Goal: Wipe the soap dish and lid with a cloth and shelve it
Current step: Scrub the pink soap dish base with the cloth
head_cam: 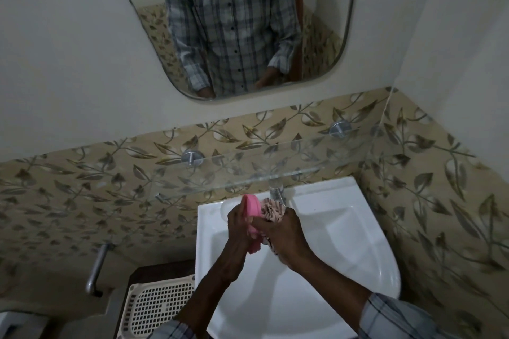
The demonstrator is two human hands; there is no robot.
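Left hand [238, 224]: gripping a pink soap dish piece [252, 209], fingers curling round its edge, holding it on edge over the basin; whether this is the base or the lid cannot be told.
Right hand [285, 234]: clutching a bunched, patterned cloth [271, 210] and pressing it against the pink piece's face. The two hands are meeting together.
White sink [344, 231]: lying directly beneath both hands.
Chrome tap [276, 192]: standing just behind the cloth.
Glass shelf [248, 172]: running along the leaf-patterned tiles [82, 187] above the sink.
Mirror [192, 36]: hanging above the shelf, showing a checked shirt.
Cream plastic basket [157, 308]: sitting left of the sink.
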